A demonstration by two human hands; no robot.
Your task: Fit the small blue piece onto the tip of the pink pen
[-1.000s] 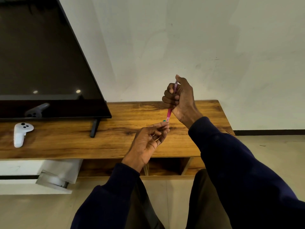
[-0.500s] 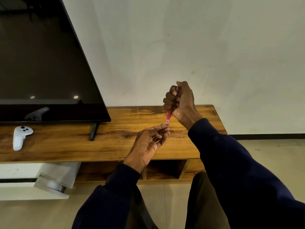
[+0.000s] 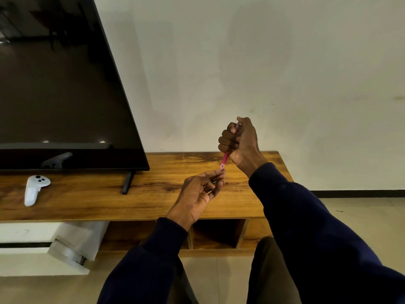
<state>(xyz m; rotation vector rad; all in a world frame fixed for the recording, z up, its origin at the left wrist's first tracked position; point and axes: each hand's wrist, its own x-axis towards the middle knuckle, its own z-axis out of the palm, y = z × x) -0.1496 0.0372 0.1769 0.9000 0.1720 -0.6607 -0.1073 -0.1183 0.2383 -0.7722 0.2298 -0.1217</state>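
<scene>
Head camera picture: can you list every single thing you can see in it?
pink pen: one, pink, gripped in the right fist, tip down
thin green piece: one, green, pinched in the left fingers; too small to tell what
TV: one, black, left on the stand
white controller: one, white, lying on the stand before the TV
TV stand: one, brown wood, against the wall
wall: white, behind
left hand: one, below the pen tip
right hand: one, above
</scene>
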